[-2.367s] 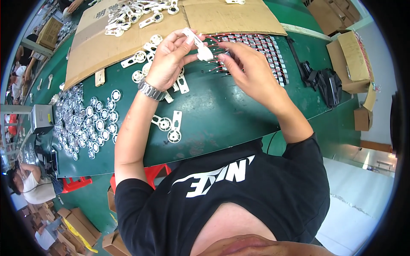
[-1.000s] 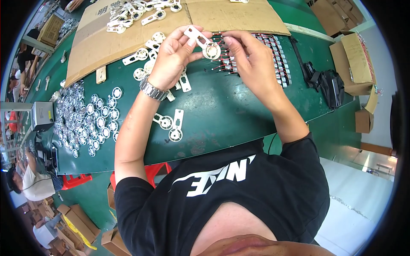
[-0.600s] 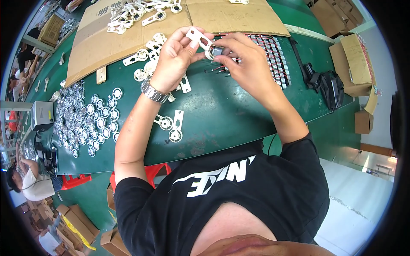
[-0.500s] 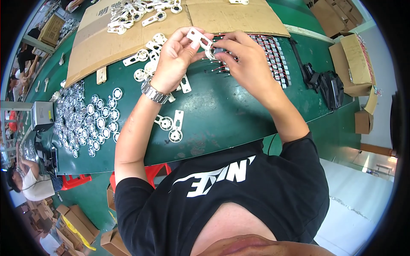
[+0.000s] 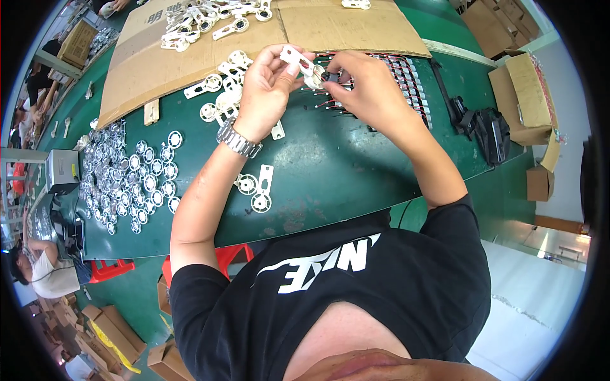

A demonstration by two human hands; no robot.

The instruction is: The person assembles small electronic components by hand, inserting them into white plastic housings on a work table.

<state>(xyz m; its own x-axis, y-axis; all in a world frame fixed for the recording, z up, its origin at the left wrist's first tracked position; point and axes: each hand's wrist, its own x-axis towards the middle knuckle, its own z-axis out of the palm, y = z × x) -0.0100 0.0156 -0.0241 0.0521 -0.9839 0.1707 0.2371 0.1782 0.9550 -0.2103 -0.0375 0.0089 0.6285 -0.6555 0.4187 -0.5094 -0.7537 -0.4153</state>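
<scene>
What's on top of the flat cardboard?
A heap of white ring-ended parts, plus one lying apart to the right. The heap's lower pieces are covered; the left hand hides some of the cardboard.

Bright, fairly even light fills the scene, apparently from overhead, leaving a pale, soft-edged sheen on the green table (image 5: pixel 330 171) just off centre toward 11 o'clock. A diffuse shadow darkens its surface toward 2 o'clock, below the right hand (image 5: pixel 368 86). Small glints catch the metal watch (image 5: pixel 240 141) at 10 o'clock. The white panel (image 5: pixel 527 305) at 4 o'clock looks pale and low in detail. Fisheye distortion bends straight edges and squeezes the softer, less distinct background at 9 o'clock; the corners fall to black.
</scene>
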